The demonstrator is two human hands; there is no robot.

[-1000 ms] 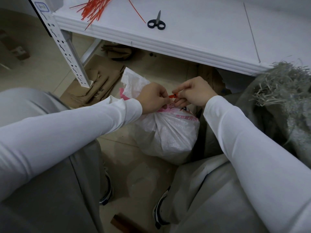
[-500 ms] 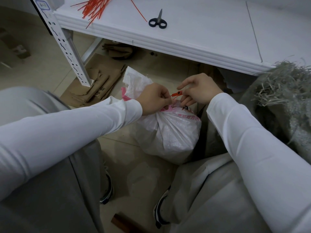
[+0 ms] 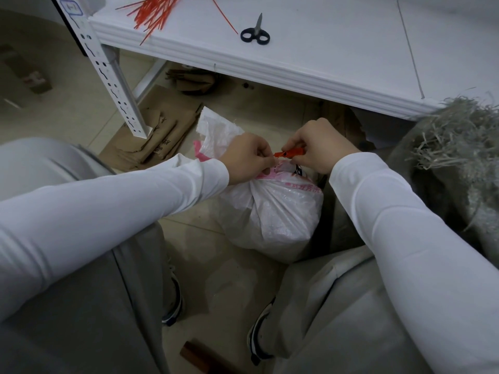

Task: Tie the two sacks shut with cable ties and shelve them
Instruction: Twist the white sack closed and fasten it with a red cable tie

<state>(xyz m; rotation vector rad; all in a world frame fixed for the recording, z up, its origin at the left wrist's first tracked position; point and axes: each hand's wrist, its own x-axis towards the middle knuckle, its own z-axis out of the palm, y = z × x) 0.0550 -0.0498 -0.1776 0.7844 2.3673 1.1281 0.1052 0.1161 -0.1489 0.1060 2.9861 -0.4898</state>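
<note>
White sack (image 3: pixel 272 211) on the tiled floor, between the person's knees, just in front of the shelf (image 3: pixel 324 58). Mouth gathered to a tight neck; loose top flares up and left behind the left hand (image 3: pixel 247 157). Body bulges full. Contents cannot be told through the woven plastic. Pink print around the neck.

Red tie (image 3: pixel 290 153) lies at the neck, a short length showing between the two hands. Left hand curled, fingertips pinching the tie's left end against the gathered neck. Right hand (image 3: pixel 321 145) curled over the tie's right end, gripping it; the rest of the tie is hidden under the fingers. Whether the loop is fully closed: cannot tell.

Second sack (image 3: pixel 475 211), grey, at far right, beside the right arm. Mouth open, stuffed with shredded paper (image 3: pixel 453 133) that bristles above the rim.

On the shelf: a loose bundle of red ties (image 3: pixel 154 12) at the left end, one stray tie (image 3: pixel 224 14) beside it, black-handled scissors (image 3: pixel 255 33) to the right, blades pointing away.

Under the shelf, flattened cardboard (image 3: pixel 162 130) on the floor by the perforated post (image 3: pixel 108 71).
</note>
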